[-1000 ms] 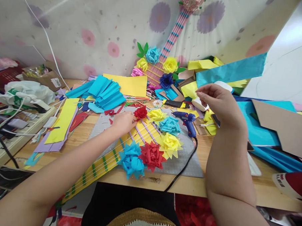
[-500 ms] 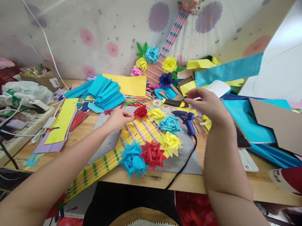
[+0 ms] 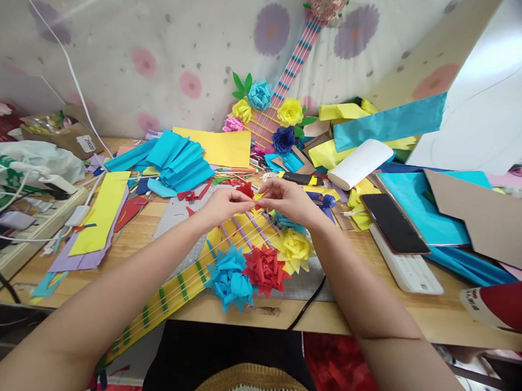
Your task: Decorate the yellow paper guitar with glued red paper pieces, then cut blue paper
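Observation:
A yellow paper guitar [image 3: 183, 281] with green frets lies across the table, ringed with paper flowers: blue [image 3: 230, 278], red [image 3: 264, 269], yellow [image 3: 297, 249]. My left hand [image 3: 226, 206] and my right hand [image 3: 289, 199] meet over its top edge, fingertips pinched together at a small red paper flower [image 3: 245, 189]. Both hands are closed in a pinch. What exactly sits between the fingertips is too small to make out. My right hand covers the light-blue and yellow flowers behind it.
A blue glue gun [image 3: 327, 200] peeks out behind my right hand, its black cord [image 3: 308, 301] running off the front edge. A phone [image 3: 394, 216] lies on a white keyboard [image 3: 409, 271] at right. Teal folded paper [image 3: 176, 160], yellow sheets and scraps crowd the back. A pink paper guitar [image 3: 287, 75] leans on the wall.
My right hand came down from the back right, over the glue gun, to meet my left hand at the red flower. The phone and keyboard it hid are now visible.

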Motion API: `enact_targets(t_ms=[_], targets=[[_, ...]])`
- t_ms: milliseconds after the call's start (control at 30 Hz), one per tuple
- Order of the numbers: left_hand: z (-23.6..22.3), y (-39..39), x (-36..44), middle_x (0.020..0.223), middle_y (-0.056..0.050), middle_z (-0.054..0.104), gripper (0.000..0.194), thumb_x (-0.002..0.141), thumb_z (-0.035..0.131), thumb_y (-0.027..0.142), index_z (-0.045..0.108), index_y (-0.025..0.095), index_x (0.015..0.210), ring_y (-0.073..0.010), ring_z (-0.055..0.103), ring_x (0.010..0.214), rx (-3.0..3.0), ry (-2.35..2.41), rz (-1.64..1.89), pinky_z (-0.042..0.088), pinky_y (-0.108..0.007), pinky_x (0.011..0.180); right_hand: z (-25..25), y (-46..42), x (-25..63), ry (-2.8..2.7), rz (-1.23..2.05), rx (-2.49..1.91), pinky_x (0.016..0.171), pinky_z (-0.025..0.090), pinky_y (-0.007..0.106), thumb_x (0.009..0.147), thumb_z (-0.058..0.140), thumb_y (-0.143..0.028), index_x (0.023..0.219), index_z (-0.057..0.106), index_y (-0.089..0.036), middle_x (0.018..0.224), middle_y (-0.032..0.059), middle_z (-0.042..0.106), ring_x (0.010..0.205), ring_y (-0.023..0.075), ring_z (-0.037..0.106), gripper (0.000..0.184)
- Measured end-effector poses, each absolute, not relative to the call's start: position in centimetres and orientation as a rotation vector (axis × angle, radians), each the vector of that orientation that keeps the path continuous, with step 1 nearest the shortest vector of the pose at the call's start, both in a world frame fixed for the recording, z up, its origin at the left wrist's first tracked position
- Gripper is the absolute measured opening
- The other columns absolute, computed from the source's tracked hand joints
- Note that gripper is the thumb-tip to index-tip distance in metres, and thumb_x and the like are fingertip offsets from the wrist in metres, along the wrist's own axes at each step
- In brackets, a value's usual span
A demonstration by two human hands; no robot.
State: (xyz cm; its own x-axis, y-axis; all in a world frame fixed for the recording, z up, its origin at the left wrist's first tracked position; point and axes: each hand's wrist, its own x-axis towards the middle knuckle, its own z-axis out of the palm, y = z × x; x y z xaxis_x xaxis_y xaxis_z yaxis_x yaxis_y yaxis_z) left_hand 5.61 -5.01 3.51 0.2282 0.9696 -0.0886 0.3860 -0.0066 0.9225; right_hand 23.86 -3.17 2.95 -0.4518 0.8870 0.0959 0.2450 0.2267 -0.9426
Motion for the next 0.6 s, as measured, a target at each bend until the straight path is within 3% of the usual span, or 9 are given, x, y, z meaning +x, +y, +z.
enact_targets(t_ms=[200,400,600], targets=[[3.5,-5.0,5.3,0.074,-0.004,0.069,0.025,0.067,0.061,0.036,0.069,0.013,0.074,-0.0098,0.053,0.059,1.594,1.342,0.733,0.038,-0.020,0.049,2.9,-2.9,23.9,-1.842,1.270,-1.052,0.064,0.049,0.029,0.065,0.067,-0.025,0.081,0.051,-0.020,0.066,-0.0019,0.062,0.066,0.0150,0.062,0.023],[3.2,-4.8,5.6,0.074,-0.003,0.069,0.020,0.066,0.063,0.031,0.071,0.014,0.073,-0.0108,0.056,0.061,1.655,1.374,0.717,0.042,-0.021,0.052,2.1,-2.5,24.1,-1.971,1.156,-1.070,0.067,0.048,0.032,0.065,0.065,-0.023,0.085,0.052,-0.020,0.070,-0.0005,0.064,0.069,0.0163,0.063,0.023],[3.3,-4.8,5.7,0.068,-0.002,0.068,0.019,0.066,0.062,0.027,0.072,0.014,0.075,-0.0085,0.050,0.051,1.628,1.435,0.645,0.040,-0.020,0.045,1.7,-2.2,24.3,-2.066,1.099,-0.992,0.068,0.047,0.030,0.068,0.060,-0.019,0.086,0.053,-0.019,0.075,0.0009,0.065,0.074,0.0161,0.063,0.019]])
